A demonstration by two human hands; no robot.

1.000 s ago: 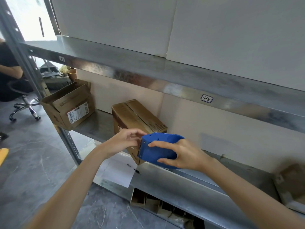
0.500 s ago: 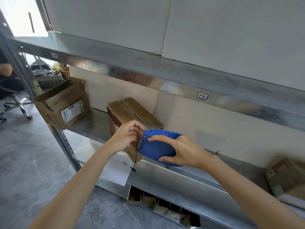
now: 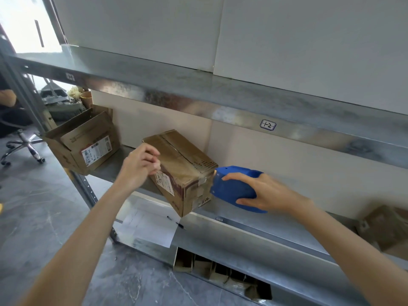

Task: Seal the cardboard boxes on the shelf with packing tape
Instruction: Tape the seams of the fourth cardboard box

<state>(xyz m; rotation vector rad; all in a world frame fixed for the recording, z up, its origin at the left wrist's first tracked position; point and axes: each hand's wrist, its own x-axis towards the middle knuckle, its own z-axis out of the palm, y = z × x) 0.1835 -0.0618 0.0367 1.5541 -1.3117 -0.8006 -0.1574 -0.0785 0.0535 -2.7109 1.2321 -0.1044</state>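
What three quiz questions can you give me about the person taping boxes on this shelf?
1. True or false: the right hand grips the blue plastic tape dispenser.
2. The left hand is at which thing? A. the open brown cardboard box at the shelf's left end. B. the closed brown cardboard box in the middle. C. the wheeled office chair.
3. Fill in: the handwritten label on the upper metal shelf edge reads ___.
Key: 1 true; 2 B; 3 "1-2".
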